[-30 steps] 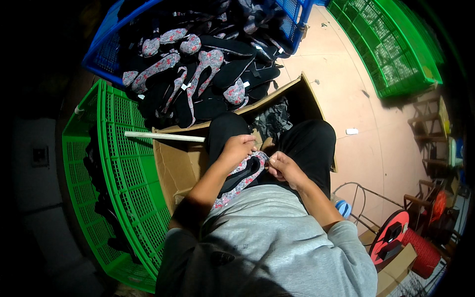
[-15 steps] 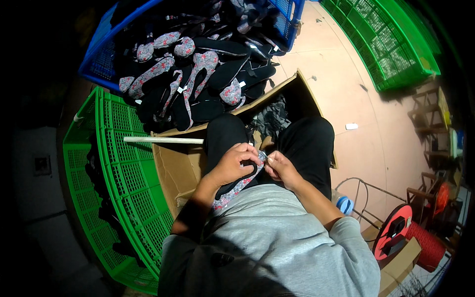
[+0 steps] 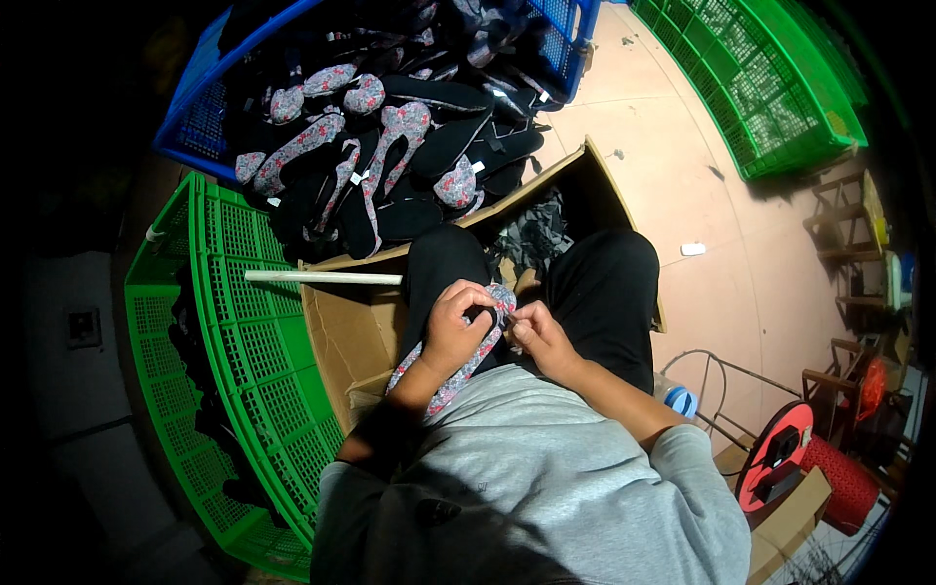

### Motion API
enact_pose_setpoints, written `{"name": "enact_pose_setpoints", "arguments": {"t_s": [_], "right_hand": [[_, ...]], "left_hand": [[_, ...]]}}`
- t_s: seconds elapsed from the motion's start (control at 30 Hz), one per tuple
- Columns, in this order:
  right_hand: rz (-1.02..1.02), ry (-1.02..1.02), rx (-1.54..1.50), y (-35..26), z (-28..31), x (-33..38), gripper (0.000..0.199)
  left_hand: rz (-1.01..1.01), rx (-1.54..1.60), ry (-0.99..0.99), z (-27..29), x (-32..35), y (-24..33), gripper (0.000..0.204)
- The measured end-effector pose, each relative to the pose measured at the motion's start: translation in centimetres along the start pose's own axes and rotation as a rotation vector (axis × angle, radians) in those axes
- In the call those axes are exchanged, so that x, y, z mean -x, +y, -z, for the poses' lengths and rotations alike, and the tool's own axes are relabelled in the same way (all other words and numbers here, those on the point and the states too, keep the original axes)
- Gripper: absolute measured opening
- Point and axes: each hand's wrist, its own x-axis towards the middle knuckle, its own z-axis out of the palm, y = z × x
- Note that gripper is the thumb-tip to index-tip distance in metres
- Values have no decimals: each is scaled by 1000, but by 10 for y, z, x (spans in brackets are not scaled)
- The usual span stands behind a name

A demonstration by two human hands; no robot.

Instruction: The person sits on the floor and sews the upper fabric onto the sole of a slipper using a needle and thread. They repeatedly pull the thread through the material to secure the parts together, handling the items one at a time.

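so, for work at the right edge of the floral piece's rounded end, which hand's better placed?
Probably the right hand: its fingertips are bunched at that edge, though whether they pinch it isn't clear. The left hand is taken up gripping the floral piece from its left side.

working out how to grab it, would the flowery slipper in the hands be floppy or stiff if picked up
The flowered slipper is probably light, since it looks like fabric. It would likely bend easily, as its narrow sides frame a long opening. It seems unlikely to roll, being long and flattish.
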Motion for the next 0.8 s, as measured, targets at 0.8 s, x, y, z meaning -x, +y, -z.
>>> {"name": "enact_pose_setpoints", "arguments": {"t_s": [0.8], "right_hand": [[47, 128, 411, -1, -9, -4, 20]], "left_hand": [[34, -9, 12, -5, 2, -5, 13]]}}
